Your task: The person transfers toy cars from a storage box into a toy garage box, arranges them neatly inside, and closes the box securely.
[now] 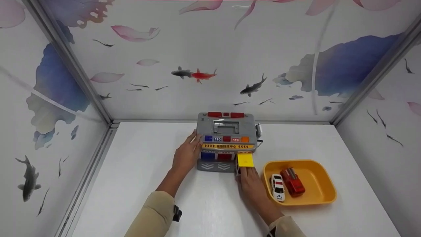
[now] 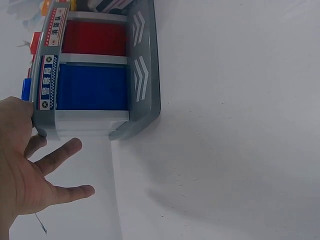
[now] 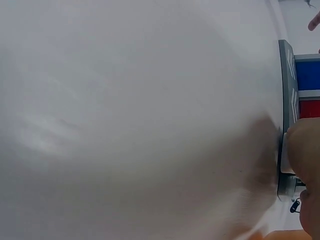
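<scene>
Grey plastic formed the toy station (image 1: 227,136), which stood at the far middle of the white table (image 1: 204,204), its row of doors facing the near side. The yellow door (image 1: 245,160) at the right end stood raised, so I judged the opening of that bay done. At its mouth a white object (image 2: 107,5), a toy vehicle by the look of it, showed only in part; I judged its move half finished, though I could not tell whether it was going in or coming out. My right hand (image 1: 253,184) reached under the yellow door with its fingers forward, and their ends were hidden, so I cannot say whether they pinched or merely pushed. My left hand (image 1: 187,154) lay against the station's left side, fingers spread wide, seemingly to steady it.

Left of the open bay, the red door (image 1: 225,156) and the blue door (image 1: 208,156) were down. To the near right sat an orange tray (image 1: 320,174), holding a white police car (image 1: 278,187) and, just right of it, a red fire truck (image 1: 292,182). Neither was in a bay; whether their turn was done or left, I could not tell.
</scene>
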`<state>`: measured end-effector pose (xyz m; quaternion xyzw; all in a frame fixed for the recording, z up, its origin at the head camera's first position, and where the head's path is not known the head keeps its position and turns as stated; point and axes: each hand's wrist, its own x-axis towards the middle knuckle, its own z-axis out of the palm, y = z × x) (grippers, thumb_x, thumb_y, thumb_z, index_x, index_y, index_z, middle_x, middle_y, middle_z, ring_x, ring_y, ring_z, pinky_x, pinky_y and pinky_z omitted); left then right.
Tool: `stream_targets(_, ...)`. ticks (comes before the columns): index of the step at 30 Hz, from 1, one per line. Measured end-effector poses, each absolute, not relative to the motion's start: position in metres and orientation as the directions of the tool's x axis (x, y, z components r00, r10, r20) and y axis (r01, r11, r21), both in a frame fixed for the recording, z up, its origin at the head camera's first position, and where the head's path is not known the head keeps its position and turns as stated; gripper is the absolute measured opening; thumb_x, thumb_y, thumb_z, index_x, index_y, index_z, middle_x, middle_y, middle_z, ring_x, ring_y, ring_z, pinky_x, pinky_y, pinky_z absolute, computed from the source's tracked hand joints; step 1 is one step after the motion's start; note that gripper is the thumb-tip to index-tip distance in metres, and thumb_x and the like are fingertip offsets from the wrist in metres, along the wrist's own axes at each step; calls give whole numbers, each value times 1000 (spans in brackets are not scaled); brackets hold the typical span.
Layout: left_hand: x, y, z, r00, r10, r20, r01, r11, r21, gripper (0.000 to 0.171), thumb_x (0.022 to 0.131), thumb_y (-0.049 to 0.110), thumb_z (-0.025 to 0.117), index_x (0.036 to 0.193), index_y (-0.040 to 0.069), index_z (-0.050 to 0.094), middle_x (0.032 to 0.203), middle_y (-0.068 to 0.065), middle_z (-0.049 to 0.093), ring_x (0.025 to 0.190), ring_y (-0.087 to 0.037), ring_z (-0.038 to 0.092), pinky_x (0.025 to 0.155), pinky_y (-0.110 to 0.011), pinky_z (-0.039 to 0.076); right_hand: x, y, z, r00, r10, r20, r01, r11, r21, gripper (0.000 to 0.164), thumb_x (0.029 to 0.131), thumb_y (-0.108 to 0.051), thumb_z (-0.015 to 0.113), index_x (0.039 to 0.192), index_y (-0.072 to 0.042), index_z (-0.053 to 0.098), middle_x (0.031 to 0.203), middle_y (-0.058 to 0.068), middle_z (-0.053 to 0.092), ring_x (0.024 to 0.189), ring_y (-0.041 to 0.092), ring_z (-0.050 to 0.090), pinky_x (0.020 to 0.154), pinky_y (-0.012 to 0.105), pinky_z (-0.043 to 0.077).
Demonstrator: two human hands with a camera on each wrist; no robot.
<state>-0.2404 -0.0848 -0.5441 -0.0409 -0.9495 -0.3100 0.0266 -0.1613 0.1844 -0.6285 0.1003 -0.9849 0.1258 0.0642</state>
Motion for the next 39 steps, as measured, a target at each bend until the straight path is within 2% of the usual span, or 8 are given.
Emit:
stream_targets(8,-240,-85,-545,-994,66,92,108,805,584,57,118,51,45,169,25,47,181,1,37,156,-33,54,122,-60,52,-158,183,-627,-970,-191,151,-219,955,-198,57,115,-24,63,165,-11,38,169,22,46,146,37,57,127,57,49)
stream_targets(15,-240,-86,-545,-992,72,102,118,802,585,55,119,49,46,168,26,49,180,0,39,154,-35,57,119,-63,54,-154,185,-631,-957,-231,172,-255,958,-130,56,112,-29,68,161,-10,48,161,18,53,146,37,58,129,57,48)
stream_targets(20,-239,-86,-544,-991,77,110,127,805,579,53,118,48,47,167,26,51,179,-1,41,152,-34,59,117,-62,56,-152,185,-632,-961,-240,140,-256,960,-112,57,110,-27,70,161,-11,50,164,16,54,150,39,56,131,59,44)
stream_targets(28,-239,-86,-545,-989,78,123,135,804,579,53,119,46,48,167,25,52,179,-2,42,152,-35,59,117,-62,56,-155,184,-631,-963,-229,141,-249,957,-145,59,108,-26,72,159,-6,49,165,17,54,149,39,54,131,60,44)
stream_targets(39,-238,-86,-544,-989,85,122,141,792,594,54,119,46,46,168,23,50,179,-4,41,155,-35,56,120,-59,54,-157,178,-628,-976,-200,84,-209,971,-115,66,107,-31,73,163,-7,45,166,16,53,147,41,51,129,63,45)
